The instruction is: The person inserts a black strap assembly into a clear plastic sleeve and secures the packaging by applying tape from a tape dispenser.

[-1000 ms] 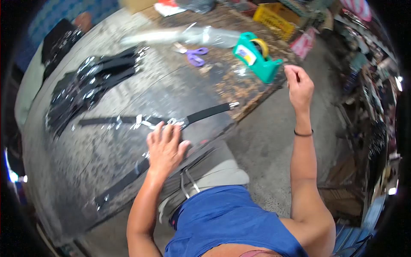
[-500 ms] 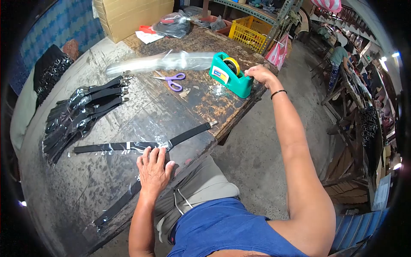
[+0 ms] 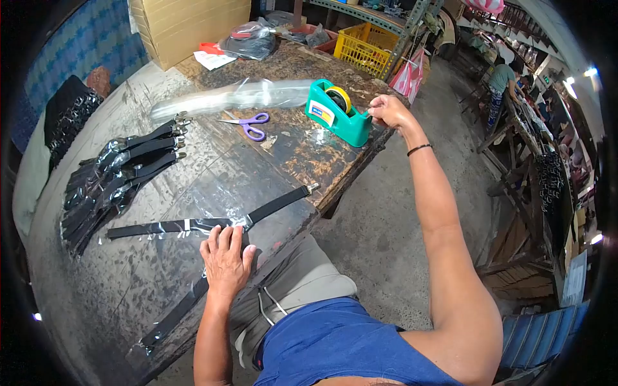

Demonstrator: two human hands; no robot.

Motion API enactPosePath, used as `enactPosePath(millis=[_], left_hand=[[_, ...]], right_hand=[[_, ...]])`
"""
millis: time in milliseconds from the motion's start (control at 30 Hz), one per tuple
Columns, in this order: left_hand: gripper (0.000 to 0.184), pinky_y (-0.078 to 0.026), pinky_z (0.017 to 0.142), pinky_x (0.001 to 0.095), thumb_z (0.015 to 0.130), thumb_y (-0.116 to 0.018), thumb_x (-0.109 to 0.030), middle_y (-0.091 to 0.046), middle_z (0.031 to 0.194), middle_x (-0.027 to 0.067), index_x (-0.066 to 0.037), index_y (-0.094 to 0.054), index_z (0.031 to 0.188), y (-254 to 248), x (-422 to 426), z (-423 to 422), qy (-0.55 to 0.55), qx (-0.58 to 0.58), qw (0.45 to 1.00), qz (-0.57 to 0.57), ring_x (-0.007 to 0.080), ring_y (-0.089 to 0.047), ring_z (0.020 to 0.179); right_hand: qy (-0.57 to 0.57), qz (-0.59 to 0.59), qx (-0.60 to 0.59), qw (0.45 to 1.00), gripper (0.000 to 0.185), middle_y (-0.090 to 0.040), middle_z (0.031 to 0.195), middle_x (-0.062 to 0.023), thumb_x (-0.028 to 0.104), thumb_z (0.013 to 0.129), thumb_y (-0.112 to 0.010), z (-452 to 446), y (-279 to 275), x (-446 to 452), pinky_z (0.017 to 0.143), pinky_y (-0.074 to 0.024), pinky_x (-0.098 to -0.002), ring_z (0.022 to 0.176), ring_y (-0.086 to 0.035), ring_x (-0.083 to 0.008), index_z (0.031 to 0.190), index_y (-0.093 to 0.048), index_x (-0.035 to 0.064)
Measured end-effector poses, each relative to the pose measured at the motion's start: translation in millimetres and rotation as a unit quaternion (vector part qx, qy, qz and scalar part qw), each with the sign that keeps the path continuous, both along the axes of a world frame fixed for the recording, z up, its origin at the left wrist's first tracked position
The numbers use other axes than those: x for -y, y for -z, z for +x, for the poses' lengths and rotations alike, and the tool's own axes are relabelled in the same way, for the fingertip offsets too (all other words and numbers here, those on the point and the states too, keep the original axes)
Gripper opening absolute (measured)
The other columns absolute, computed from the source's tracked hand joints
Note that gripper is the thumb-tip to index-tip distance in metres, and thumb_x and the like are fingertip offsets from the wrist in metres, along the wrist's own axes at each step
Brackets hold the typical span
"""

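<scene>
My left hand (image 3: 225, 260) lies with spread fingers on the near edge of a black strap in clear plastic (image 3: 161, 228), whose metal clip points right. Thumb and fingers of my right hand (image 3: 390, 113) are pinched together at the cutting end of a green tape dispenser (image 3: 347, 125); whatever they hold is too small to make out. Purple-handled scissors (image 3: 252, 127) lie left of the dispenser. A second wrapped strap (image 3: 177, 313) runs along the table's near edge, partly behind my left arm.
Several bagged black straps (image 3: 122, 170) are piled at left. Clear plastic sleeves (image 3: 238, 96) lie behind the scissors. A cardboard box (image 3: 190, 29), a yellow crate (image 3: 365, 50) and a pink striped bag (image 3: 409, 77) stand farther back. Another person (image 3: 499, 87) is at the far right.
My right hand has come from beyond the table's edge to the dispenser's end, and it has lifted slightly in the last half second. My left hand stays on the strap. The view has shifted.
</scene>
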State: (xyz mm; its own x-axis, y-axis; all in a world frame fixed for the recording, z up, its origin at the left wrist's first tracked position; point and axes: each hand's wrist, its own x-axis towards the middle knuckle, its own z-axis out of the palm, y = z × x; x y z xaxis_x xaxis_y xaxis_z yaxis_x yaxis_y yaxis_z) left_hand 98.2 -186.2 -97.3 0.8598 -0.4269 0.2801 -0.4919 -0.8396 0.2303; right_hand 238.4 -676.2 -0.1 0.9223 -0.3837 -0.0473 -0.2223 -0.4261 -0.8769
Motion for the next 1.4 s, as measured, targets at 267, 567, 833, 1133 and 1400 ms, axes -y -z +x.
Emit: enactPosePath(millis=[267, 567, 833, 1133, 1400], left_hand=[[0.052, -0.029, 0.108, 0.0495, 0.090, -0.066, -0.032, -0.053, 0.131, 0.0128, -0.009, -0.056, 0.134, -0.7, 0.9, -0.4, -0.001, 0.000, 1.000, 0.002, 0.0339, -0.041, 0.133], [0.051, -0.029, 0.108, 0.0493, 0.089, -0.067, -0.031, -0.053, 0.131, 0.0129, -0.008, -0.056, 0.134, 2.3, 0.1, 0.3, 0.000, 0.011, 1.000, 0.003, 0.0340, -0.041, 0.133], [0.047, -0.030, 0.108, 0.0481, 0.093, -0.063, -0.033, -0.055, 0.132, 0.0119, -0.011, -0.057, 0.134, 6.5, -0.1, 1.2, -0.006, 0.023, 1.000, 0.000, 0.0325, -0.043, 0.134], [0.047, -0.031, 0.107, 0.0492, 0.095, -0.061, -0.039, -0.056, 0.132, 0.0101, -0.013, -0.058, 0.135, 11.0, -2.0, 3.6, -0.005, 0.018, 1.000, -0.001, 0.0318, -0.043, 0.133], [0.047, -0.031, 0.108, 0.0492, 0.095, -0.061, -0.039, -0.056, 0.133, 0.0099, -0.014, -0.058, 0.135, 11.9, -1.1, 3.3, -0.016, 0.011, 1.000, 0.001, 0.0318, -0.043, 0.133]], right_hand=[[0.015, 0.084, -0.035, 0.996, 0.029, -0.063, 0.078, -0.0006, 0.014, 0.094, -0.066, -27.1, 12.2, 3.8, 0.052, -0.0438, -0.0250, 0.064, -0.057, -0.0081, 0.119, -0.052, 0.0089], [0.010, 0.141, -0.015, 0.990, 0.036, -0.064, 0.081, -0.0035, 0.014, 0.092, -0.068, -31.1, 19.6, 2.5, 0.055, -0.0450, -0.0275, 0.066, -0.058, -0.0106, 0.122, -0.051, 0.0059], [0.061, -0.412, -0.014, 0.909, 0.043, -0.069, 0.113, -0.0208, 0.016, 0.084, -0.058, -32.0, 27.0, 5.5, 0.088, -0.0512, -0.0502, 0.107, -0.065, -0.0409, 0.127, -0.056, 0.0139], [-0.316, 0.146, -0.188, 0.918, 0.026, -0.057, 0.078, 0.0043, 0.009, 0.089, -0.067, -178.8, 125.9, -144.5, 0.068, -0.0491, -0.0242, 0.073, -0.056, -0.0062, 0.113, -0.057, 0.0067], [-0.417, -0.011, -0.260, 0.871, 0.035, -0.062, 0.079, -0.0039, 0.022, 0.081, -0.071, -191.5, 201.6, -190.8, 0.067, -0.0483, -0.0326, 0.074, -0.058, -0.0155, 0.105, -0.061, -0.0014]])
